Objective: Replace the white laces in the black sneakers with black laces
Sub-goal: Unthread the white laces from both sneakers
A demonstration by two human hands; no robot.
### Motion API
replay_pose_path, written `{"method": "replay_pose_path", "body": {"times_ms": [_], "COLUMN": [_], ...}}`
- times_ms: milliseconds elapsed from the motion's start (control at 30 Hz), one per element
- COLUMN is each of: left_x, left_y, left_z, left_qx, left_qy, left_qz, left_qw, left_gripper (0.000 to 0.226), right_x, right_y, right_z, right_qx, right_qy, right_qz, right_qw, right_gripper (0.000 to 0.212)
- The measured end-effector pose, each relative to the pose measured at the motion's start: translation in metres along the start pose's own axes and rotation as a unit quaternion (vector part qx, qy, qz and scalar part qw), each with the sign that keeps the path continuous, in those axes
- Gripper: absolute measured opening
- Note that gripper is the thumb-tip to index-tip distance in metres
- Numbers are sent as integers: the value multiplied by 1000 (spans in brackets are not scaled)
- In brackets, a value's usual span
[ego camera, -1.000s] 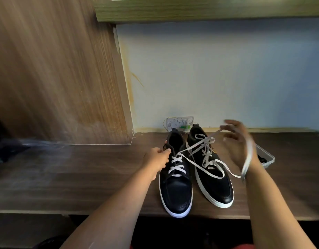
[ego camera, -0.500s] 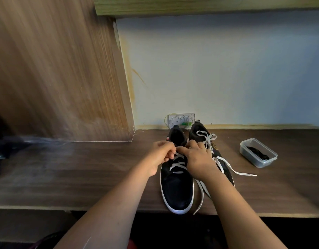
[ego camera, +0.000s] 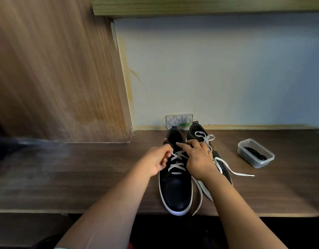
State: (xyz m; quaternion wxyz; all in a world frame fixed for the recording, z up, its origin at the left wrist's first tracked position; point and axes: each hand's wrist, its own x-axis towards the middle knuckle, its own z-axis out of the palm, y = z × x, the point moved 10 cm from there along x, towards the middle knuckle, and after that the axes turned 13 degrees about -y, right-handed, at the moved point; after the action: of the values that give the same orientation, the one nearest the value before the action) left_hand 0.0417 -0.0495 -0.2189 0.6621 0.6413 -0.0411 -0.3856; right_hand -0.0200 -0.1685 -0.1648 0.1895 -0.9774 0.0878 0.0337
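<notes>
Two hands pulled at the white lace on the left sneaker.

The left hand (ego camera: 157,159) pinched the white lace (ego camera: 176,159) at a top hole, and the right hand (ego camera: 198,159) rested on the laces with its pointing finger out; I could not tell if it gripped any. The left sneaker (ego camera: 175,187) stood at the front edge of the shelf (ego camera: 83,177), toe just over it, with the right sneaker (ego camera: 196,131) touching it on the right. The lace looked soft, light and floppy, so it was probably best pinched near a hole and slid out bit by bit. The sneaker looked stiff and easy to hold still. A clear box (ego camera: 256,155) with the black laces (ego camera: 256,155) sat near the right end. Behind was a pale wall (ego camera: 227,69); a wood panel (ego camera: 56,69) stood on the left.
</notes>
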Motion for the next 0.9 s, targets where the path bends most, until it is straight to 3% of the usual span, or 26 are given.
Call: {"method": "replay_pose_path", "body": {"times_ms": [100, 167, 333, 400, 500, 567, 633, 700, 767, 833, 900], "left_x": [-9, -18, -8, -8, -5, -6, -6, -16, -29, -22, -18], "left_y": [17, 32, 8, -7, -9, -2, 8, 33, 47, 35, 20], "left_z": [11, 13, -21, -16, -1, 0, -1, 5, 5, -5, -23], "left_qx": [-134, -149, 9, 87, 136, 78, -86, -240, -250, -146, 27], "left_qy": [-152, -203, 6, 30, 21, 11, -61, -198, -247, -165, -22], "left_qz": [54, 80, -1, -42, -37, -15, 38, 113, 149, 111, 42], "left_qw": [978, 965, 1000, 995, 990, 997, 994, 944, 924, 969, 999], "left_gripper": [22, 27, 38, 39, 24, 21, 20, 13, 16, 27, 35], "right_x": [0, 0, -2, -3, -3, -3, -4, -3, -2, -1, -1], "right_y": [3, 4, 5, 4, 4, 5, 6, 7, 7, 6, 6], "right_z": [-1, -1, -1, 0, 0, 0, -1, -1, -1, -2, -1], "right_qx": [6, 9, 14, 15, 12, 13, 19, 31, 40, 42, 41], "right_qy": [2, 6, 7, 6, 6, 8, 12, 13, 12, 12, 9], "right_qz": [6, 4, 5, 7, 8, 8, 8, 7, 2, 1, 2], "right_qw": [1000, 1000, 1000, 1000, 1000, 1000, 1000, 999, 999, 999, 999], "right_gripper": [71, 70, 70, 69, 68, 69, 71, 73, 73, 71, 71]}}
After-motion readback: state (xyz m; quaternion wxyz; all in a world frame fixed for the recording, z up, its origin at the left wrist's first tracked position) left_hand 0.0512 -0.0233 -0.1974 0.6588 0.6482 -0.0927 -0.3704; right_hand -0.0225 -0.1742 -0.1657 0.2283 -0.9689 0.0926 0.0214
